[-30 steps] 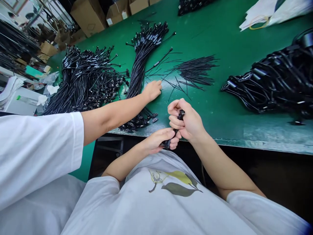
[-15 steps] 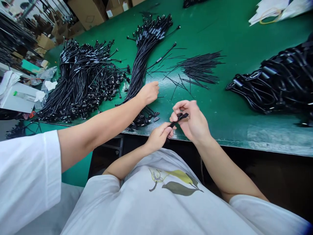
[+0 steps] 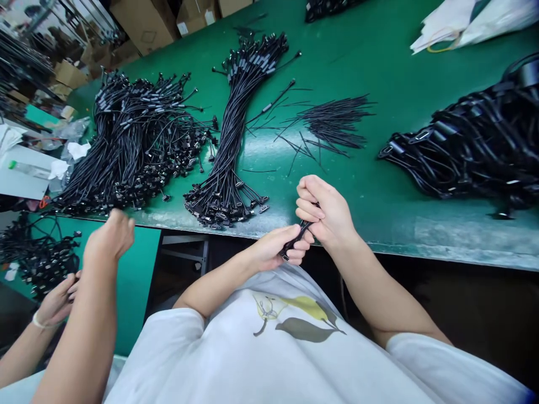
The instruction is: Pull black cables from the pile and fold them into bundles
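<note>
A small folded black cable [image 3: 291, 244] is gripped between my two hands, just off the table's near edge. My left hand [image 3: 278, 247] wraps round its lower part, with a connector end showing below the fingers. Closed in a fist, my right hand [image 3: 326, 212] holds the upper end, and its fingers hide most of what is there. Both hands touch or nearly touch each other. Beyond them, thin black ties [image 3: 337, 120] lie in a loose fan on the green table [image 3: 391, 224].
Cable bundles lie to the left, one long bunch [image 3: 236, 118] and a wider heap [image 3: 130, 134]. Coiled black cables [image 3: 467, 146] are piled at the right. A co-worker's hand [image 3: 108, 238] and other hand [image 3: 59, 303] are at the left, by more cables [image 3: 42, 252].
My right hand has closed from loosely spread fingers into a fist on the cable. The co-worker's arm has drawn back left from the long cable bunch. The view has shifted slightly.
</note>
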{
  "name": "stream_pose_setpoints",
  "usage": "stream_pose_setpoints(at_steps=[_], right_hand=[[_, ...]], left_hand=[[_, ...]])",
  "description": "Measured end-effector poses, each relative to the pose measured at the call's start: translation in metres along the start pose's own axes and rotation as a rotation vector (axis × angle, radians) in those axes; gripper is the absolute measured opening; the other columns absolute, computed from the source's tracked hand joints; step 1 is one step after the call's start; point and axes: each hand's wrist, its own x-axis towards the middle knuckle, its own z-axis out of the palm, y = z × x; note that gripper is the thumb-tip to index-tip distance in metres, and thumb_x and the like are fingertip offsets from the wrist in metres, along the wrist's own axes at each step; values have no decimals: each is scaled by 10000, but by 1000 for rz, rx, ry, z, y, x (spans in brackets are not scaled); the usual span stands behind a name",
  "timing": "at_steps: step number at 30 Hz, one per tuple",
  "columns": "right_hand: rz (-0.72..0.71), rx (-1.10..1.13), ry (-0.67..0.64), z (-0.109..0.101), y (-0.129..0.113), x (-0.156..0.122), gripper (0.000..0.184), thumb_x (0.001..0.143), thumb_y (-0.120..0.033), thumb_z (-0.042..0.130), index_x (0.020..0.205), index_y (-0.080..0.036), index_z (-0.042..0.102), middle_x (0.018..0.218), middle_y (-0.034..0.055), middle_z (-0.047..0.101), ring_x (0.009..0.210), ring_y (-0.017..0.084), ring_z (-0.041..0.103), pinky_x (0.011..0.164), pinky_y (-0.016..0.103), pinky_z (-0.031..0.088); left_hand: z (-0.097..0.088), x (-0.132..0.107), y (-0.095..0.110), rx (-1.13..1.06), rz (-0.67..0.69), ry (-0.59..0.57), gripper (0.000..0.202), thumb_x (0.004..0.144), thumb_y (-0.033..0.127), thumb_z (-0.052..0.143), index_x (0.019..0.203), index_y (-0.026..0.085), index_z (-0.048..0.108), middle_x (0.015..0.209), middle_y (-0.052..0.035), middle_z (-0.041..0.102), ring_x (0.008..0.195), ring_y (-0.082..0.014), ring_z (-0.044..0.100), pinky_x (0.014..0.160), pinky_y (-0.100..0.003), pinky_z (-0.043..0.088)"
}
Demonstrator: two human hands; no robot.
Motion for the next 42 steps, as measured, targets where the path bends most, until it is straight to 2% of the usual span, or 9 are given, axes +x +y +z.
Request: stream_pose_setpoints(at_steps=[6, 10, 13, 17, 20, 23, 33, 36, 42], right_hand=[[-38, -46, -6, 3, 2, 2, 372, 747, -489, 760, 777, -202, 525, 536, -105, 237, 357, 9, 159, 313, 143, 155], [15, -41, -14, 3, -4, 5, 377, 726, -488, 770, 760, -200, 529, 535, -108, 207, 354, 12, 125, 301, 158, 149], [-184, -185, 130, -18, -18, 9, 320, 782, -485, 711, 773, -207, 552, 552, -88, 271, 378, 36, 229, 358, 181, 306], [-544, -924, 345, -77, -43, 30, 183, 876, -398, 597, 898, -223, 646, 787, 30, 570, 679, 154, 573, 710, 330, 515], [-588, -1524, 432, -114, -52, 59, 240, 888, -304, 559, 1076, -201, 664, 1128, 130, 602, 984, 260, 585, 847, 402, 471], [-521, -1797, 416, -126, -46, 89, 256, 880, -246, 539, 1082, -147, 660, 1213, 171, 577, 1052, 296, 547, 840, 404, 448], [-630, -1825, 393, -114, -49, 71, 423, 982, -378, 309, 995, -153, 666, 1110, 211, 607, 1032, 334, 531, 822, 438, 395], [-616, -1643, 383, -90, -38, 51, 425, 967, -413, 336, 1015, -147, 665, 1091, 221, 618, 1057, 353, 532, 875, 486, 377], [-333, -1190, -92, -20, 44, 13, 296, 886, -423, 519, 839, -185, 688, 804, 39, 700, 708, 169, 626, 666, 298, 484]], left_hand=[[-6, 7, 0, -90, -147, -157, 339, 858, 452, 624, 846, 113, 610, 593, 60, 336, 472, -48, 313, 470, -188, 297], [-2, 5, -2, 11, -52, -105, 449, 848, 569, 585, 756, 131, 555, 538, 93, 242, 434, -32, 197, 434, -168, 207], [-10, -3, 1, 85, 52, -42, 476, 775, 592, 666, 729, 140, 525, 515, 107, 232, 429, -24, 193, 436, -165, 188], [-31, -12, 14, 94, 238, 139, 496, 751, 595, 697, 691, 156, 474, 506, 118, 214, 424, -16, 173, 435, -164, 181], [-36, -9, 19, 69, 266, 150, 515, 761, 618, 676, 685, 165, 442, 521, 115, 214, 431, -18, 183, 436, -164, 194], [-38, 4, 15, 88, 239, 136, 545, 747, 666, 656, 699, 169, 436, 535, 112, 236, 432, -18, 201, 437, -168, 199], [-91, 29, 38, 281, 483, 408, 478, 881, 594, 515, 706, 151, 483, 522, 98, 264, 426, -24, 228, 432, -173, 187], [-84, 14, 46, 165, 387, 311, 467, 948, 521, 411, 700, 135, 500, 511, 97, 240, 410, -24, 193, 424, -169, 164], [-60, -4, 28, -32, 338, 88, 344, 870, 466, 602, 1041, 175, 538, 582, 87, 340, 433, -33, 253, 441, -146, 209]])
